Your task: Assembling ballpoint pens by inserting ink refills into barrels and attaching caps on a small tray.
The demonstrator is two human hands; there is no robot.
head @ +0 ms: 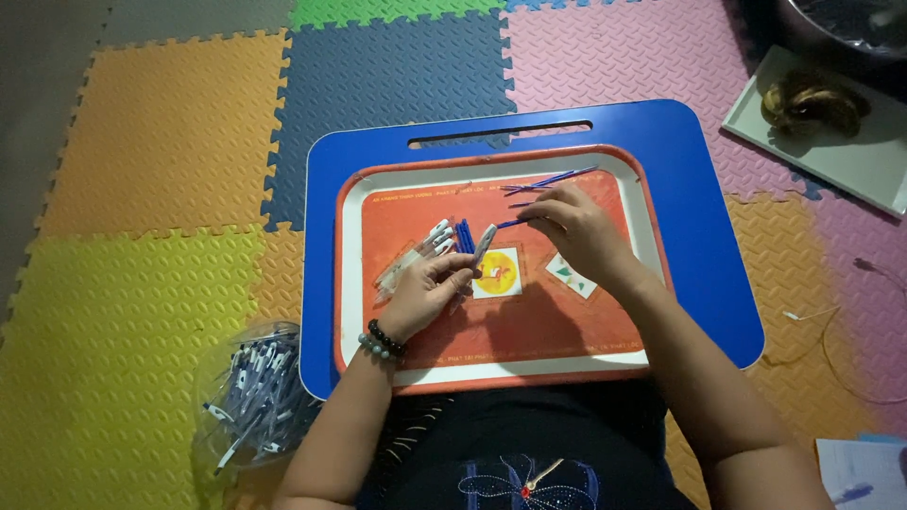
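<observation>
You sat cross-legged with a blue plastic lap table (718,283) across your knees and an orange-and-white rectangular tray (529,364) on it. At eight o'clock from the tray, nearest you, a clear plastic bag of blue-and-white pens (250,392) slumped on the yellow foam floor mat (113,331).

Your left hand (430,288), a dark bead bracelet (383,342) at the wrist, was curled around a clear slim plastic pen barrel (483,244), its tip pointing toward twelve o'clock. Just past the fingers, at eleven o'clock, lay a small heap of clear barrels and white caps (420,250) beside a few short blue pen parts (465,236).

Your right hand (581,231), at the tray's centre right, pinched one thin blue ink refill (510,224) between fingertips; the rest of the hand was loosely closed. More loose blue refills (553,179) lay at twelve o'clock from it, near the tray's far rim.

The refill looked light, thin and bendy, likely to roll or slip, and probably best gripped near its end; the barrel seemed stiff, smooth and light, best held mid-length.

Your right fingers hid the refill's far end, and whether it touched the barrel could not be made out. At two o'clock, a white tray holding a brownish object (817,99) sat cut off in shadow, too dim to identify.
</observation>
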